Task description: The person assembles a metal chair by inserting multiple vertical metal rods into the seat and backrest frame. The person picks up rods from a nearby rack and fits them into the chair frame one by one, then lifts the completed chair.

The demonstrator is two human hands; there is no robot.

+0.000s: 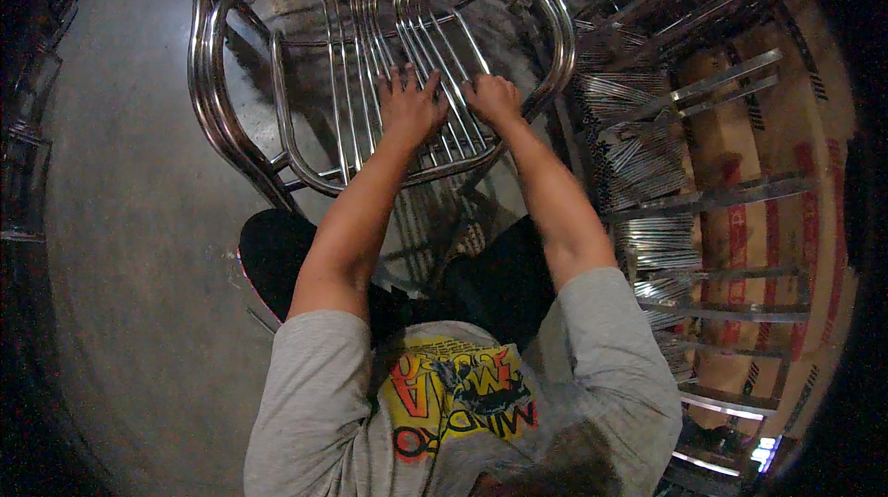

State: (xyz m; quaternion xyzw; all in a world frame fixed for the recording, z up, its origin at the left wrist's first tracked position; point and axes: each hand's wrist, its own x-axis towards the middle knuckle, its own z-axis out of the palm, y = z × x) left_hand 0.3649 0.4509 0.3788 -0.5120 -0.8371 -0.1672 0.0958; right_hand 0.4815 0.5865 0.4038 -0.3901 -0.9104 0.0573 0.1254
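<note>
A shiny tubular metal chair frame stands in front of me, with curved armrests on both sides. Slim metal bars run lengthwise across its seat and up the backrest. My left hand lies on the middle seat bars, its fingers spread and holding nothing. Just to its right, my right hand has its fingers curled around a bright metal rod toward the right side of the seat. Whether that rod is fixed to the frame or loose, I cannot tell.
To the right, bundles of thin metal rods lie stacked beside a rack with metal crossbars. Brown cardboard is behind those bars. Grey concrete floor stretches out on the left, with dark metal frames at the far left edge.
</note>
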